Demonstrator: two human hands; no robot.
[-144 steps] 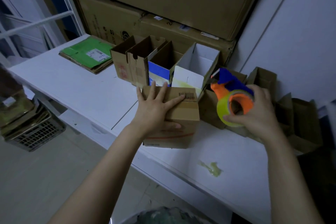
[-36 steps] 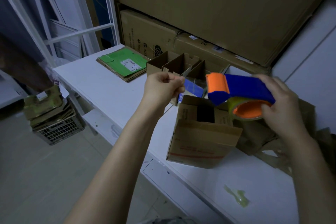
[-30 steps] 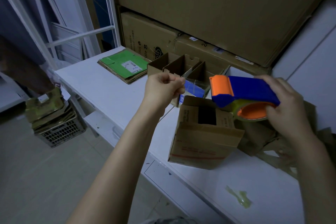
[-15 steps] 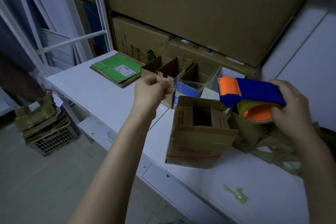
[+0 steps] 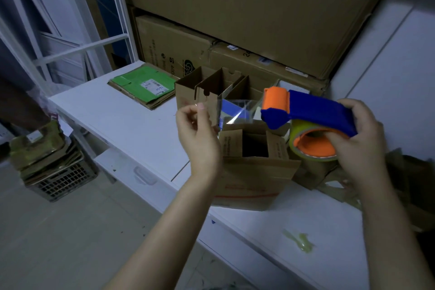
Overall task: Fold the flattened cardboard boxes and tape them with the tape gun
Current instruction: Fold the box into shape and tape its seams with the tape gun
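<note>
While the left hand [image 5: 197, 135] is pinching the end of the clear tape [image 5: 235, 113], flimsy and probably clingy so best kept taut, above the open box [image 5: 254, 174] sitting on the table [image 5: 127, 120], the right hand [image 5: 361, 135] is gripping the tape gun [image 5: 313, 113] by its handle.

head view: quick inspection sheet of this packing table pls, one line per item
surface: white table with drawers.
job's things: cardboard box upright, top flaps open; tape gun; clear tape strip stretched from it.
clutter: tape scrap; green flattened box; open boxes.
hands: left hand pinches the tape strip; right hand grips the tape gun.
cables: nothing seen.
surroundings: stacked cartons; floor crate.
</note>
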